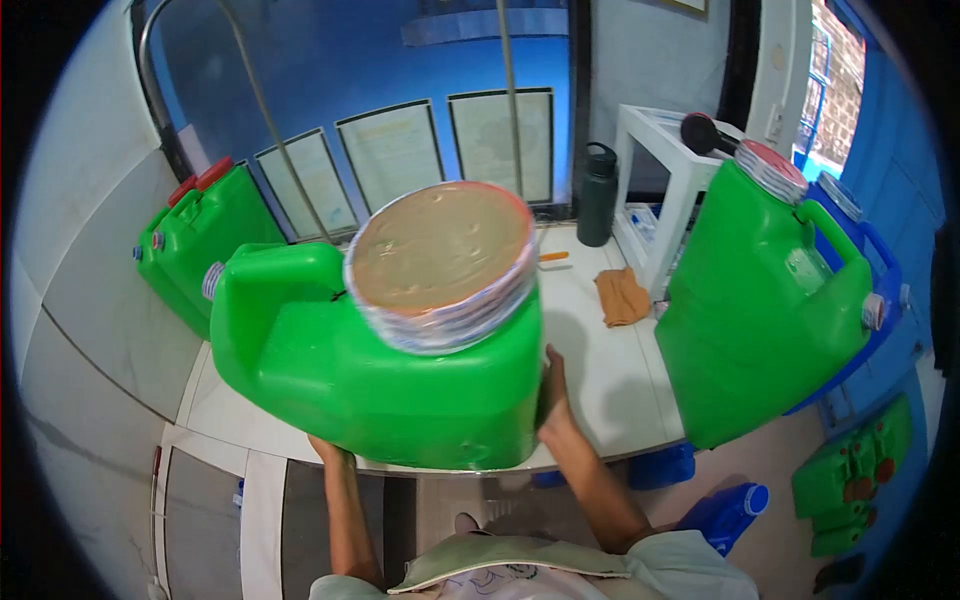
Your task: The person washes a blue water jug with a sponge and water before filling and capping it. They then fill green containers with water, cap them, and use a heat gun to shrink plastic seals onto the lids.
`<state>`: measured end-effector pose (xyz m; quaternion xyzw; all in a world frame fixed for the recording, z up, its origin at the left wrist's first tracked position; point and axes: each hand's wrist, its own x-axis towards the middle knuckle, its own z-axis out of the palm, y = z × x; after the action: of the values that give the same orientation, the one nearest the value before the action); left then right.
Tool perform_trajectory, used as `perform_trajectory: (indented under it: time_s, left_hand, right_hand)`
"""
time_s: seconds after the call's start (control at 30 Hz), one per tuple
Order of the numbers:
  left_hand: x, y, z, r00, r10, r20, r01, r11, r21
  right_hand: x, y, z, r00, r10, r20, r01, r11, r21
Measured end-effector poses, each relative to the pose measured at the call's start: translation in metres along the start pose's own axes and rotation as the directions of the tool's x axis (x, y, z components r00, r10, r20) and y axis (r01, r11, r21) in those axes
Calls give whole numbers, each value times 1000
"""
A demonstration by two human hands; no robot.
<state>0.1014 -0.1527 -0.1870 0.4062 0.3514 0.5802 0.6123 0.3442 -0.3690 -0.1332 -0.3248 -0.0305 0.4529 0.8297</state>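
Observation:
I hold a large green plastic jerrycan [400, 380] up in front of me, tilted so its wide mouth faces me. The mouth is sealed with a round cap [440, 265] wrapped in clear film. My right hand [553, 400] presses flat against the can's right side. My left hand [330, 452] supports it from below at the lower left; most of that hand is hidden by the can. The can hangs over the near edge of a white counter [610, 370].
Another green jerrycan [760, 300] stands on the counter at right, a third [195, 250] at far left. A dark bottle [597, 195], an orange cloth [622, 297] and a white shelf [665, 160] sit behind. Blue cans [725, 510] lie on the floor.

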Motion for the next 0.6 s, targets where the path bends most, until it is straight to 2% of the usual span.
perform_trajectory:
  time_s: [0.03, 0.1, 0.13, 0.17, 0.2, 0.23, 0.27, 0.3, 0.33, 0.37, 0.4, 0.43, 0.47, 0.5, 0.57, 0.6]
  left_hand:
    - [-25, -2, 11, 1000, -10, 8, 10, 1000, 4]
    - [-70, -9, 33, 996, -83, -13, 80, 986, -143]
    - [-87, -18, 41, 996, -91, -8, 89, 985, -145]
    - [-103, -28, 50, 995, -91, 38, 95, 986, -137]
    - [-118, -36, 60, 993, -89, 82, 99, 987, -126]
    - [-134, -43, 72, 992, -99, 82, 109, 986, -122]
    - [-151, -49, 83, 986, -154, 62, 157, 986, -52]
    - [-169, -53, 90, 977, -210, 35, 209, 978, 23]
    - [-189, -57, 99, 974, -226, 27, 225, 974, 25]
    - [-205, -61, 112, 986, -154, 68, 147, 985, 94]
    - [-216, -60, 113, 990, -90, 112, 70, 982, 174]
    - [-211, -61, 108, 990, -99, 103, 80, 981, 179]
    - [-190, -65, 104, 965, -161, 209, 120, 974, 192]
    - [-169, -68, 111, 925, -209, 316, 148, 967, 205]
    - [-136, -69, 148, 922, -66, 382, -5, 983, 182]
    - [-141, -74, 152, 927, -64, 371, -4, 984, 178]
  right_hand:
    - [-7, -19, -7, 998, 21, -51, -25, 998, -64]
    - [-19, -49, -29, 986, -161, -41, 141, 939, -313]
    - [-33, -59, -30, 985, -167, -48, 143, 938, -316]
    - [-63, -77, -9, 860, -509, -38, 472, 822, -319]
    - [-79, -89, 2, 622, -783, -27, 737, 597, -317]
    - [-74, -93, -6, 623, -782, -33, 733, 598, -325]
    - [-62, -95, -23, 290, -945, 153, 790, 146, -596]
    - [-55, -98, -39, -10, -905, 426, 620, -340, -707]
    - [-45, -114, -51, -54, -888, 456, 636, -383, -670]
    - [-34, -138, -57, -105, -868, 486, 654, -428, -624]
    - [-33, -154, -64, -87, -870, 486, 651, -419, -633]
    - [-32, -171, -69, -51, -855, 517, 518, -465, -718]
    - [-30, -182, -68, -25, -837, 546, 377, -514, -770]
    - [-38, -178, -57, -38, -833, 551, 387, -521, -761]
    - [-79, -137, -33, 25, -920, 391, 601, -299, -742]
    - [-99, -111, -34, 52, -883, 466, 629, -333, -702]
